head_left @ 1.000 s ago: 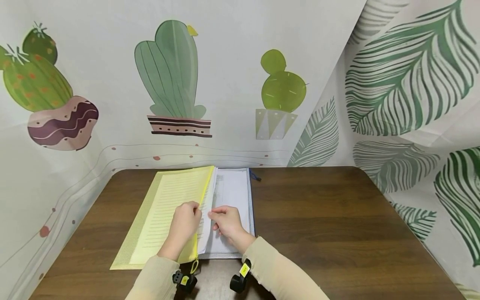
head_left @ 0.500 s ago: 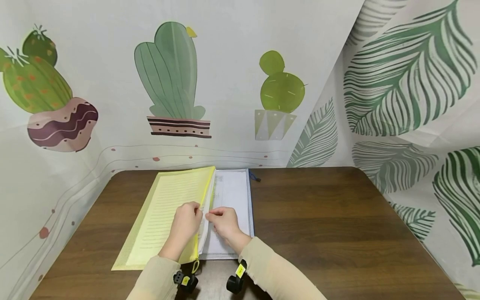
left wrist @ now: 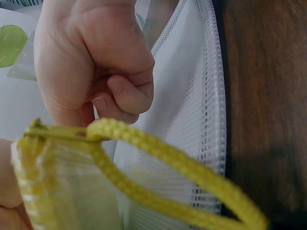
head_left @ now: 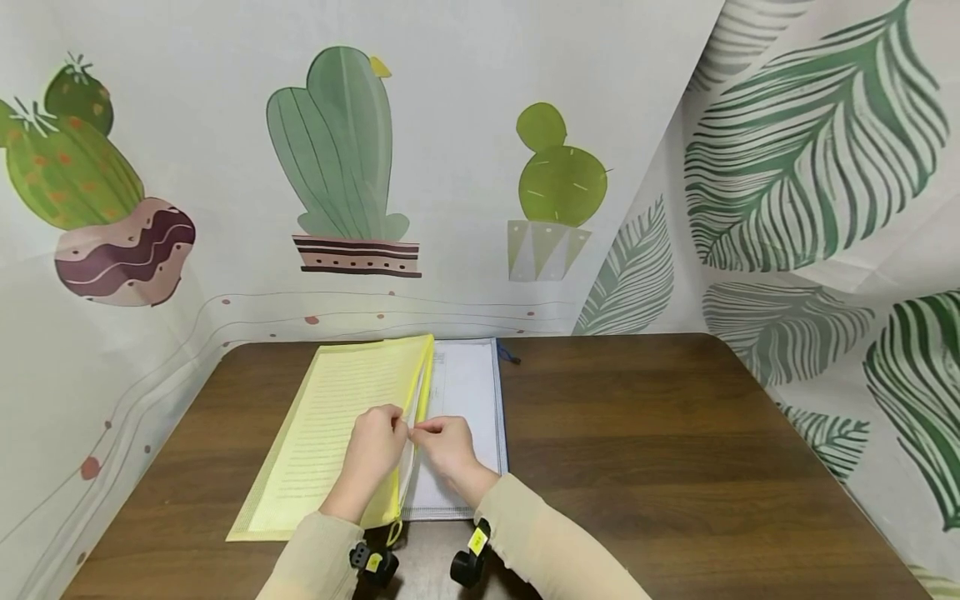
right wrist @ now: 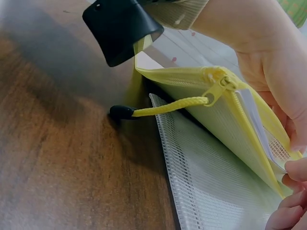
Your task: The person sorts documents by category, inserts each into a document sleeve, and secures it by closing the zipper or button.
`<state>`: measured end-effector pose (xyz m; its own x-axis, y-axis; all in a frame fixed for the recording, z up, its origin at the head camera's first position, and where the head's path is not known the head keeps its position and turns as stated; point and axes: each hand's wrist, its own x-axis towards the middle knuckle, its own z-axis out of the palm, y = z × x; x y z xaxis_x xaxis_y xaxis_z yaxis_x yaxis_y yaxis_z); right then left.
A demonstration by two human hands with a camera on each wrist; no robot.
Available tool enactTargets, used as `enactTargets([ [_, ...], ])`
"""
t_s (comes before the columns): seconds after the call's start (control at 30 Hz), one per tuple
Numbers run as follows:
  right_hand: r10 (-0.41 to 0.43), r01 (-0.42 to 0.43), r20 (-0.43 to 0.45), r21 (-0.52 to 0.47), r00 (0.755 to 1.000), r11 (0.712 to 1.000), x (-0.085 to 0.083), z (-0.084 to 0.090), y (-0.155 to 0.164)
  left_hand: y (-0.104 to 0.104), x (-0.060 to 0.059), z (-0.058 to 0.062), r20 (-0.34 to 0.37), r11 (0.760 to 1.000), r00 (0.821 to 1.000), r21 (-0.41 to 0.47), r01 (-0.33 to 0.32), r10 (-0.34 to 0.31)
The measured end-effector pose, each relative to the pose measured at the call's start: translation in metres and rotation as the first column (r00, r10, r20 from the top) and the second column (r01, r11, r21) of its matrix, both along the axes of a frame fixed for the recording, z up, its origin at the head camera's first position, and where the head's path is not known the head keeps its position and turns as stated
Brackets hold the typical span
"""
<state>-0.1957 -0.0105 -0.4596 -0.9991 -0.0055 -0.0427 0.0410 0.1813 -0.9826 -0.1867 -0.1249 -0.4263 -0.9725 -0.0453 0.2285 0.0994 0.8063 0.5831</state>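
Two hands meet mid-table: left hand [head_left: 372, 447] grips the flat yellow mesh zip pouch [head_left: 330, 433] by its open edge; right hand [head_left: 447, 446] pinches that edge above the white mesh pouch [head_left: 468, 392].

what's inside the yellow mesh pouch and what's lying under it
Inside the yellow mesh pouch lined paper shows through the mesh. Both hands, left hand and right hand, hold its open edge. Under it lies a white mesh pouch, partly covered; its contents cannot be read.

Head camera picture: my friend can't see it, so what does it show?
Two hands, left hand and right hand, pinch the open edge of a yellow zip pouch lying partly over a white pouch on a brown table. Cactus pictures cover the wall behind.
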Motion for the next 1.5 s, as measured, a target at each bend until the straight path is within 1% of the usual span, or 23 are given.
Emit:
enactTargets([
  [0.1, 0.011, -0.011, 0.003, -0.005, 1.000, 1.000, 0.000, 0.000, 0.002, -0.001, -0.001, -0.001, -0.002, 1.000, 1.000, 0.005, 0.002, -0.002],
  [0.23, 0.038, -0.037, 0.027, -0.023, 0.999, 0.999, 0.001, 0.000, 0.003, -0.003, -0.003, -0.003, -0.005, 1.000, 1.000, 0.008, 0.002, -0.002],
  [0.4, 0.063, -0.059, 0.072, -0.063, 0.995, 0.996, 0.002, 0.000, 0.007, -0.006, -0.007, -0.006, 0.026, 1.000, 1.000, 0.025, 0.002, -0.002],
  [0.53, 0.079, -0.071, 0.088, -0.092, 0.993, 0.993, 0.003, 0.000, 0.010, -0.009, -0.009, -0.007, 0.047, 0.999, 0.999, 0.050, 0.000, -0.002],
  [0.83, 0.115, -0.109, 0.105, -0.065, 0.988, 0.992, 0.006, -0.002, 0.011, -0.010, -0.012, -0.004, 0.014, 0.999, 1.000, 0.038, -0.013, 0.013],
  [1.0, 0.122, -0.114, 0.091, -0.081, 0.988, 0.990, 0.007, -0.004, 0.011, -0.008, -0.013, -0.003, 0.021, 0.999, 1.000, 0.046, -0.008, 0.007],
  [1.23, 0.152, -0.145, 0.093, -0.073, 0.984, 0.987, 0.008, -0.004, 0.011, -0.006, -0.013, -0.003, 0.015, 0.999, 1.000, 0.045, -0.006, 0.005],
  [1.3, 0.158, -0.152, 0.093, -0.067, 0.983, 0.986, 0.008, -0.004, 0.011, -0.005, -0.013, -0.003, 0.018, 0.999, 1.000, 0.043, -0.007, 0.007],
  [1.5, 0.194, -0.190, 0.105, -0.045, 0.975, 0.981, 0.009, -0.005, 0.008, -0.004, -0.011, -0.002, 0.060, 0.999, 0.998, 0.051, -0.001, -0.002],
])
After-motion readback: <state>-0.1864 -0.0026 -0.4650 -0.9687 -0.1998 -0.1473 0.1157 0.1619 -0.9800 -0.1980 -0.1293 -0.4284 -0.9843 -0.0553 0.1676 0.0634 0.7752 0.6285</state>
